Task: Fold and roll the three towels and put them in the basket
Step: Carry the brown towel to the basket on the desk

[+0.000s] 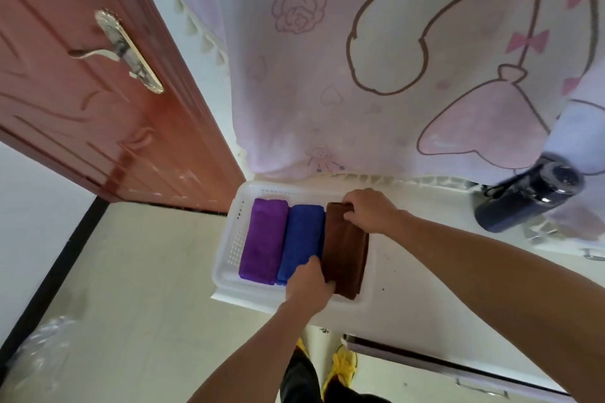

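A white plastic basket (230, 249) stands at the left end of a white table. Inside it lie a rolled purple towel (263, 239) on the left and a rolled blue towel (302, 239) beside it. A rolled brown towel (347, 252) sits at the basket's right side, next to the blue one. My left hand (309, 285) grips the brown towel's near end. My right hand (371, 209) grips its far end.
A dark blue bottle (527, 196) lies on the table at the right. A pink patterned curtain (360, 59) hangs behind the table. A red-brown door (82, 91) with a metal handle stands at the left. The table's front edge (425, 350) runs below the basket.
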